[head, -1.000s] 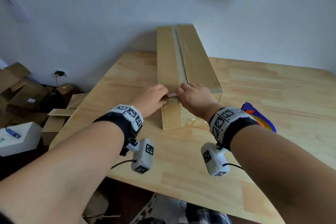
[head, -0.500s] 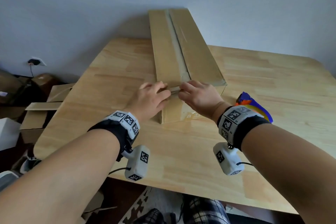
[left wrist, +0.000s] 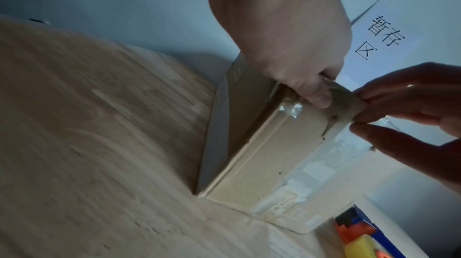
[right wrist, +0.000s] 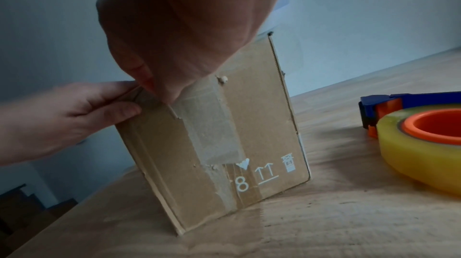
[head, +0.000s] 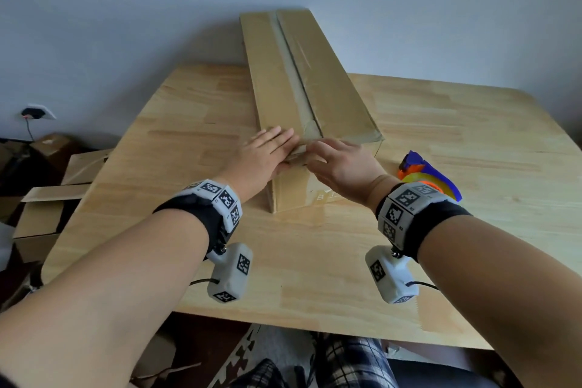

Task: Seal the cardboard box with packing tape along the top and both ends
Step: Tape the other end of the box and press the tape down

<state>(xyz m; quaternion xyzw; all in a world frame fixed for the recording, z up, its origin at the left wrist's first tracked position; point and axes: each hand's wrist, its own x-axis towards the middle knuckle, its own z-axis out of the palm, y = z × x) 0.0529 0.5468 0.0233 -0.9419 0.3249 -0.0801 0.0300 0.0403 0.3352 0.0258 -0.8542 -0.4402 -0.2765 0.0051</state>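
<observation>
A long cardboard box [head: 333, 94] lies on the wooden table [head: 315, 261], running away from me, with packing tape [head: 296, 79] along its top seam. Both hands meet at its near top edge. My left hand [head: 274, 148] lays its fingers flat on the top while its thumb [right wrist: 124, 109] presses the end face, pinching the edge. My right hand [head: 327, 154] pinches the tape flap [left wrist: 349, 104] that folds over that edge. Clear tape [right wrist: 214, 128] runs down the near end face [right wrist: 262, 124]. The blue and orange tape dispenser [head: 425, 173] lies right of the box.
Loose cardboard boxes [head: 47, 198] sit on the floor left of the table. A wall stands close behind the box's far end. Bare tabletop stretches in front of the box and to its right, beyond the dispenser [right wrist: 419, 134].
My left fingers have uncurled and now lie flat on the box top. My right hand stays at the tape on the near edge. The box has not shifted.
</observation>
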